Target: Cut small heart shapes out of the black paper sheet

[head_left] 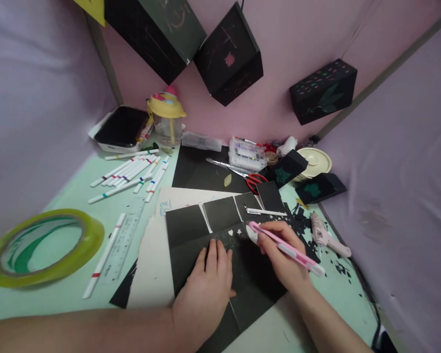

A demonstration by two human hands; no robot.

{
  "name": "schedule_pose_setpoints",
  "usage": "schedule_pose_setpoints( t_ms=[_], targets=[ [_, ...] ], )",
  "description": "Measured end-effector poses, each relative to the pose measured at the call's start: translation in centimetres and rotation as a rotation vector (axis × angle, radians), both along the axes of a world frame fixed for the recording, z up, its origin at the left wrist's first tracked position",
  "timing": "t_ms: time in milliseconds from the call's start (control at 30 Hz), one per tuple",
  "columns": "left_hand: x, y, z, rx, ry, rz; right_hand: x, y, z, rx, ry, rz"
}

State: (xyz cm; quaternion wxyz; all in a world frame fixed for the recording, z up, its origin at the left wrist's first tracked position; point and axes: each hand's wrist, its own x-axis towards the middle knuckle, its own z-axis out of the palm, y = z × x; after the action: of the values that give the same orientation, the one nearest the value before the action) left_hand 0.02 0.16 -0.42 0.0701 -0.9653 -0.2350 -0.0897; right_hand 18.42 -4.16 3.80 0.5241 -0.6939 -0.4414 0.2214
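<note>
A sheet of black card (191, 245) with slits and small cut-out shapes, a heart and stars among them, lies over a pale board (152, 264). On the card my left hand (208, 284) rests flat, fingers stretched forward beside faint pencil lines. My right hand (284, 247) is closed around a pink and white craft knife (290, 250). The knife's front end points left, close to the cut-out shapes; whether the blade touches the card I cannot tell. Just beyond this hand, a white pen (266, 212) lies across the card's upper right.
Red-handled scissors (255, 181), a clear case (247, 154) and black scraps (341, 268) lie beyond and right, near a pink glue gun (327, 235). Leftward are a tape roll (91, 235), a ruler (125, 245) and several markers (132, 171). Black boxes (230, 59) hang above.
</note>
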Motion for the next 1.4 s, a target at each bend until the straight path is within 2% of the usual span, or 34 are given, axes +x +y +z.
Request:
schedule_pose_setpoints(
  t_ms=[100,167,333,433,567,800,1233,1400],
  targets=[
    [0.0,0.4,-0.2,-0.020,-0.005,-0.025,0.0,0.0,1.6,-0.023,0.057,0.031],
    [0.1,0.7,-0.1,-0.029,0.005,-0.038,-0.3,0.5,1.7,0.000,0.121,0.070],
    [0.3,1.1,0.2,-0.025,0.028,-0.057,-1.1,2.7,-0.7,-0.096,0.181,0.123],
    [0.4,1.2,0.3,-0.019,0.048,-0.060,-0.9,3.5,-2.1,-0.085,0.053,0.124],
    [0.5,1.2,0.4,-0.013,0.053,-0.072,-0.5,3.5,-3.1,-0.061,-0.084,0.109],
    [0.6,1.1,0.4,-0.006,0.033,-0.066,-0.6,3.2,-3.5,-0.013,-0.225,0.125],
    [0.6,1.1,0.3,0.010,0.029,-0.070,-0.8,3.4,-3.4,-0.002,-0.253,0.139],
    [0.6,1.1,0.3,-0.004,0.044,-0.071,-0.9,3.2,-3.4,0.032,-0.327,0.163]
  ],
)
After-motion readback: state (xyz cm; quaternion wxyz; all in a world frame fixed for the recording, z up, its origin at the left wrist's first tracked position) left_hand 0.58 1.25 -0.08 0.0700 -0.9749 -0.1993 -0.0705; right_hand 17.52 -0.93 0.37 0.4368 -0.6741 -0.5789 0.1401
